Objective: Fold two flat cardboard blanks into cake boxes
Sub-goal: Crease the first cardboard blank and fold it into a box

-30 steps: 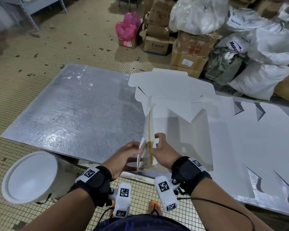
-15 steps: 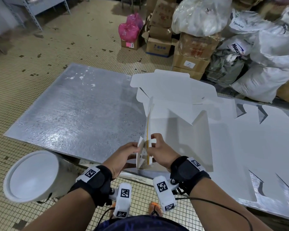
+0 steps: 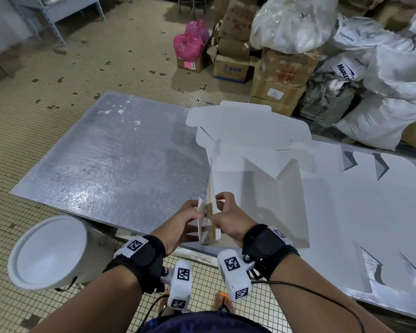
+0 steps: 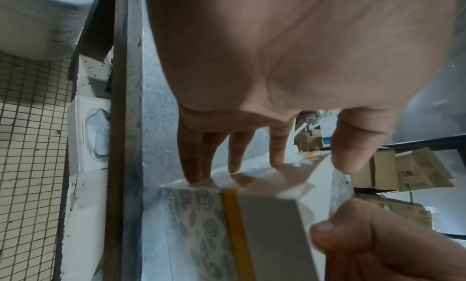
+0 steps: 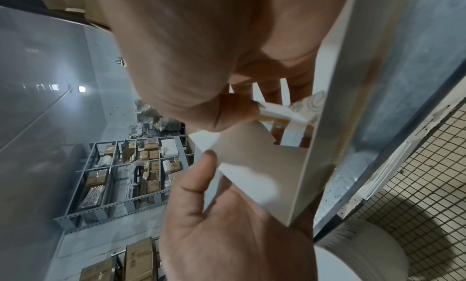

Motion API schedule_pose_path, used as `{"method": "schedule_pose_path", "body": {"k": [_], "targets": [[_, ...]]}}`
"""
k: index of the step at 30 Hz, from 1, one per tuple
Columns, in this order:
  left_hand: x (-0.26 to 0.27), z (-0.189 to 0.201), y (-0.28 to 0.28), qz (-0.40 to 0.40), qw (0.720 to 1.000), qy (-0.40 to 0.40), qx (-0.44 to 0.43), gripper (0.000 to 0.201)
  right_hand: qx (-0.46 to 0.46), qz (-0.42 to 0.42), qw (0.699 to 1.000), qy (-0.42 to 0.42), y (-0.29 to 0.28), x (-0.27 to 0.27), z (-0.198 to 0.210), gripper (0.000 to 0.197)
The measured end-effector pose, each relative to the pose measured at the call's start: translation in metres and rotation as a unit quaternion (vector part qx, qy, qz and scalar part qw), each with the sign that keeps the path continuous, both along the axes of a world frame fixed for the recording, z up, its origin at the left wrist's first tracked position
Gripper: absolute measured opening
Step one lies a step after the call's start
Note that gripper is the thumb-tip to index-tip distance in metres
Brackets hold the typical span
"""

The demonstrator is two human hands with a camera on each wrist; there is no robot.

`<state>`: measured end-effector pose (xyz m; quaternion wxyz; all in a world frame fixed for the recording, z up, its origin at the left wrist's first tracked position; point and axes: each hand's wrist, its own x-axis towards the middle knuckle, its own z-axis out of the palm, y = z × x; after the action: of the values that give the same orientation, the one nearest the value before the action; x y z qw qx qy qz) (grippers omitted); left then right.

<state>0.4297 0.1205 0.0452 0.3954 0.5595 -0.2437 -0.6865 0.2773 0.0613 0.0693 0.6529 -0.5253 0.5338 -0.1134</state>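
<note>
Together we pinch the half-folded cake box (image 3: 255, 188) corner: left hand (image 3: 181, 224) outside, right hand (image 3: 228, 218) inside, fingers clamped on cardboard.

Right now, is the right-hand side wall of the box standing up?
Yes, the right side wall stands raised off the metal table.
</note>
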Motion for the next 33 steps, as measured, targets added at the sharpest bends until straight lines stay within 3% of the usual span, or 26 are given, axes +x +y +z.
{"method": "schedule_pose_path", "body": {"k": [16,23,26,30,33], "targets": [[0.003,-0.006,0.004,0.004,1.000,0.018,0.008,0.051,0.006,0.007,1.000,0.012,-0.002,0.004,0.006,0.047],[0.002,-0.003,0.001,-0.026,0.999,-0.048,-0.002,0.054,0.009,0.004,1.000,-0.018,0.001,0.004,0.008,0.048],[0.004,-0.004,0.002,-0.044,0.996,-0.082,-0.004,0.045,-0.001,0.026,0.999,-0.033,0.003,0.002,0.006,0.047],[0.008,-0.005,0.003,-0.055,0.991,-0.119,-0.009,0.052,-0.029,0.054,0.997,-0.049,0.005,-0.002,0.005,0.054],[0.009,0.000,0.005,-0.052,0.991,-0.126,-0.009,0.043,-0.059,0.082,0.993,-0.054,0.006,-0.010,0.005,0.054]]}}
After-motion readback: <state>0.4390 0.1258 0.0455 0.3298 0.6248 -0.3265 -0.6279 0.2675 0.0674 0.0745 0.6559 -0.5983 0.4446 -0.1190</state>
